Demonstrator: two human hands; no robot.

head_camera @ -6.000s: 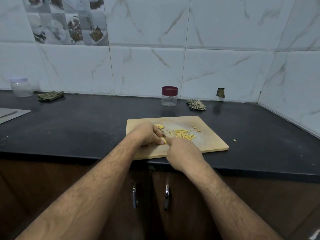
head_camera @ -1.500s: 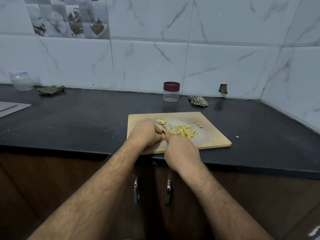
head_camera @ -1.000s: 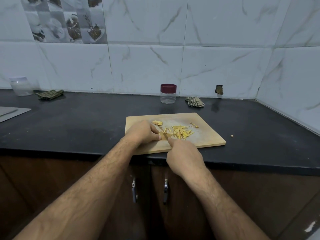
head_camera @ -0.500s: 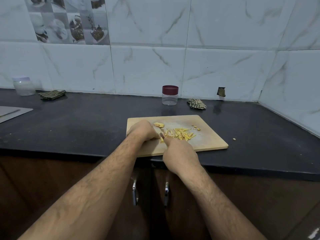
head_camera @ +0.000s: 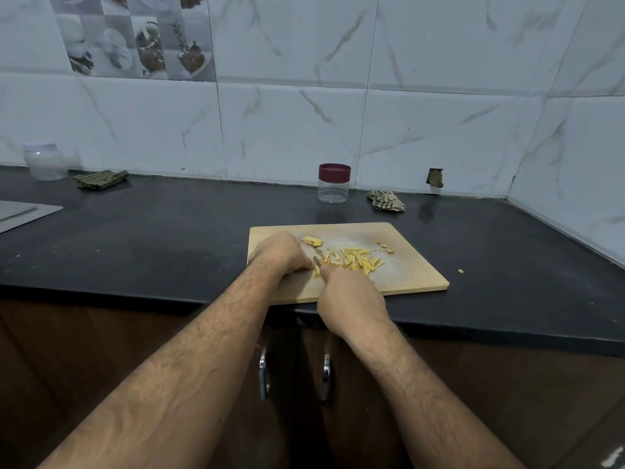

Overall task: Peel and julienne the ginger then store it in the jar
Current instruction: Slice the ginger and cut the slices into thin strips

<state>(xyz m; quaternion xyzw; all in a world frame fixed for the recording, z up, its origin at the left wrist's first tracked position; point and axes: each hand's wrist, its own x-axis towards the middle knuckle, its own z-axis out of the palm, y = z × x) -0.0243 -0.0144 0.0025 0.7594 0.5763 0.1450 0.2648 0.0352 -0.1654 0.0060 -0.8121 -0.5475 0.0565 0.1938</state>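
A wooden cutting board (head_camera: 406,275) lies at the counter's front edge. On it are a pile of yellow ginger strips (head_camera: 355,258), a ginger chunk (head_camera: 311,241) and small bits (head_camera: 385,248). My left hand (head_camera: 280,253) curls its fingers down on a ginger piece (head_camera: 317,272), mostly hidden. My right hand (head_camera: 351,296) grips a knife whose blade (head_camera: 317,261) shows between the hands, tip on the board. A clear jar with a maroon lid (head_camera: 334,183) stands behind the board by the wall.
A crumpled cloth (head_camera: 385,200) lies right of the jar. Another cloth (head_camera: 100,179) and a clear container (head_camera: 45,161) sit at the far left, with a grey sheet (head_camera: 23,214) at the left edge. One ginger bit (head_camera: 460,271) lies on the black counter. Cabinet handles (head_camera: 263,377) are below.
Both hands stay at the board's front left. The knife blade has shifted slightly between cuts, and the strip pile has grown a little since six seconds ago.
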